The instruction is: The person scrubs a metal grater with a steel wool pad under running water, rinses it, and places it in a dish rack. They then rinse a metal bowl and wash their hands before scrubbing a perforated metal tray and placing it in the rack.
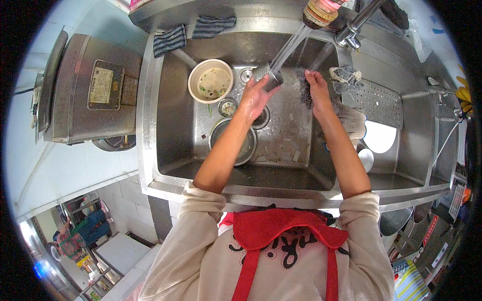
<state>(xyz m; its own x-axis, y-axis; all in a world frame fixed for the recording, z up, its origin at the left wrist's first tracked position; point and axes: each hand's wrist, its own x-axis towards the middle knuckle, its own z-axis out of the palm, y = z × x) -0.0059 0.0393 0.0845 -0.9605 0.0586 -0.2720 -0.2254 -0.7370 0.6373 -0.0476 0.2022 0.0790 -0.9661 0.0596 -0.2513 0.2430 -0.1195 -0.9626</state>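
Observation:
My left hand [254, 96] grips a metal cup [274, 79], tilted under a stream of running water. The water [289, 47] pours from a spout wrapped in coloured material [320, 14] at the top. My right hand [318, 90] pinches a dark, mesh-like scrubber [305, 88] to the right of the stream. Below both hands is a stainless steel sink basin [286, 128]. Left of the cup stands a beige plastic strainer basket [211, 81] with green food scraps. A small metal bowl with scraps [227, 108] sits beneath it. My left forearm partly covers a larger round metal bowl [235, 146].
Pale scraps [296, 156] lie on the basin floor. Striped cloths [170, 40] hang over the back left rim. A perforated metal tray [376, 103], a knit glove [350, 122] and white dishes [382, 137] are on the right. A metal appliance [94, 90] stands left.

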